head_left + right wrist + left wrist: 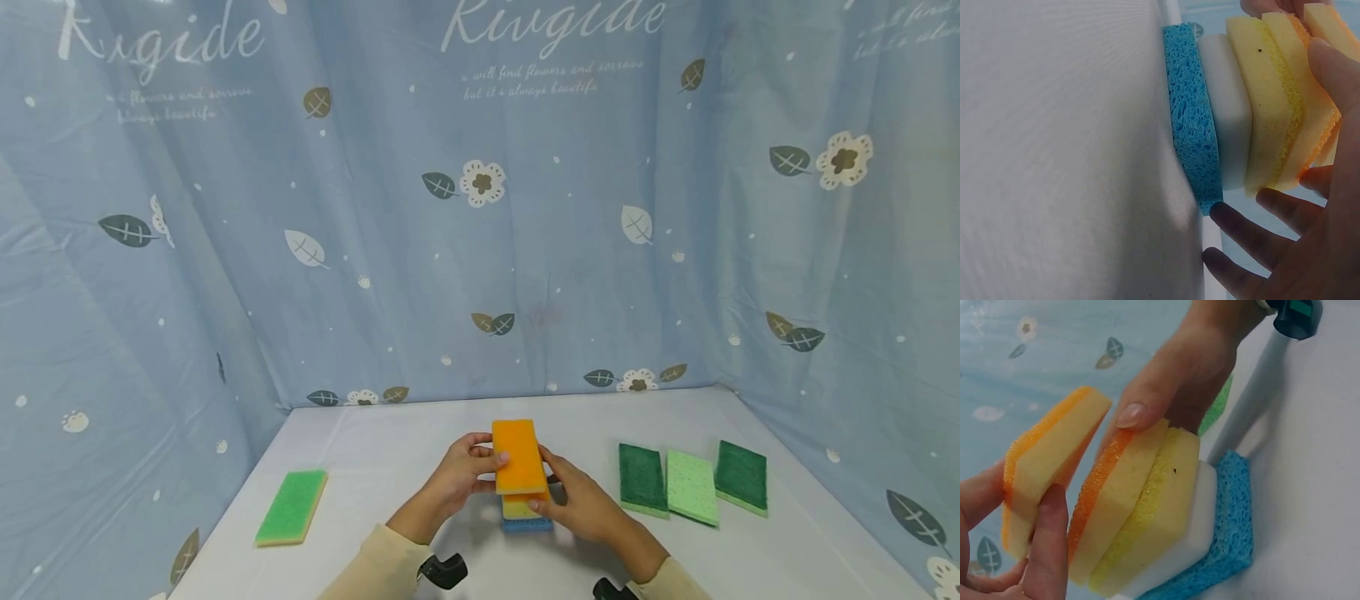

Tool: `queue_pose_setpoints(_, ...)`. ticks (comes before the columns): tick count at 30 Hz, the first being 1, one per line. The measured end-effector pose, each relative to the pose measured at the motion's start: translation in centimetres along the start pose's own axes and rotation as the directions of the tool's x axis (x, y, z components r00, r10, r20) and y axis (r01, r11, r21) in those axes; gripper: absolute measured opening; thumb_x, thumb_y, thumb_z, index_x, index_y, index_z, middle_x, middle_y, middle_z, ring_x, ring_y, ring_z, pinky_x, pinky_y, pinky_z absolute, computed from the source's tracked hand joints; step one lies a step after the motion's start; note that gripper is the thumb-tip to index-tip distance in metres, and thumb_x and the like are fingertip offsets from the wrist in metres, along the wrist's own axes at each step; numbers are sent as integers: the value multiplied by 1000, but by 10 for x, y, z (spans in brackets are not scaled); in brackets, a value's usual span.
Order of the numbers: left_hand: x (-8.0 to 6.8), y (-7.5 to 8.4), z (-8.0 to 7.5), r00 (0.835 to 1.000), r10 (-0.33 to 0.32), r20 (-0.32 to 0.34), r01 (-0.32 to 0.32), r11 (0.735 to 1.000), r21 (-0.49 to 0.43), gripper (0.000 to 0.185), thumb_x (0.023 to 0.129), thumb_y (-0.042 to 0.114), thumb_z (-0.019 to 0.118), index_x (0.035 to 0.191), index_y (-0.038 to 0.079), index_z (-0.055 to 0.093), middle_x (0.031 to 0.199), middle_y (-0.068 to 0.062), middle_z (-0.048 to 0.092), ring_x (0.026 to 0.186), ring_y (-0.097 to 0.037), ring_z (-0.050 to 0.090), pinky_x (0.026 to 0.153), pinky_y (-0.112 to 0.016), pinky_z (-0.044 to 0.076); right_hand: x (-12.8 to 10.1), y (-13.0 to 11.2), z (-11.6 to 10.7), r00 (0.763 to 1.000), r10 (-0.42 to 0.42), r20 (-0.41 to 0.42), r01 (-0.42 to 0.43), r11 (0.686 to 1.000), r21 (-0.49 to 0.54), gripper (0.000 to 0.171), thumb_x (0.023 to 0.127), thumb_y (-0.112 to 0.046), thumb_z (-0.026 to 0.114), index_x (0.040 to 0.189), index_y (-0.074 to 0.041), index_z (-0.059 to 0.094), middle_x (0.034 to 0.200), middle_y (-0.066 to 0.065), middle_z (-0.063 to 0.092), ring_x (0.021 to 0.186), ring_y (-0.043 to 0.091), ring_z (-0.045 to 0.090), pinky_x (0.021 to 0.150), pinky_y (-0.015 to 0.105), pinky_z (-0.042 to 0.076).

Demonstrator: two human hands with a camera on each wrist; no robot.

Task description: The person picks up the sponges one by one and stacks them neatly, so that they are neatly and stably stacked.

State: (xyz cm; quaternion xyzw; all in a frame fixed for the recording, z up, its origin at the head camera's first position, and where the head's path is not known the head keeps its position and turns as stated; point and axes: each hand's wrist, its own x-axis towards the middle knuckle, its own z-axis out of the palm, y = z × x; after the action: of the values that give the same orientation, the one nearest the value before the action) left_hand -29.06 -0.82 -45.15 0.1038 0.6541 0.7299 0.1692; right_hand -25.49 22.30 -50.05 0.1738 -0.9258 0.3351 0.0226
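A stack of sponges stands on the white table: blue at the bottom, then white, yellow and an orange-topped one. Just above it, tilted, is another orange sponge. My left hand pinches it from the left, thumb on its cream side. My right hand cups the stack's right side. Its thumb presses the edge of the stacked orange sponge, and its fingers reach round the end.
A light green sponge lies at the table's left. Three green sponges lie in a row at the right: dark, light, dark. A blue patterned curtain closes off the back and both sides.
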Motion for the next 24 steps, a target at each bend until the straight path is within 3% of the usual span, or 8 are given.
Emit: queue_pose_setpoints(24,0,4,11,997,53,-48,-45,986,162,73,85,13,77,144,1,37,103,-15,54,86,-25,62,73,-46,57,0,0,0,1000,17,5,-17,999,33,94,86,-67,57,156,-14,23,148,8,41,113,26,56,95,60,42)
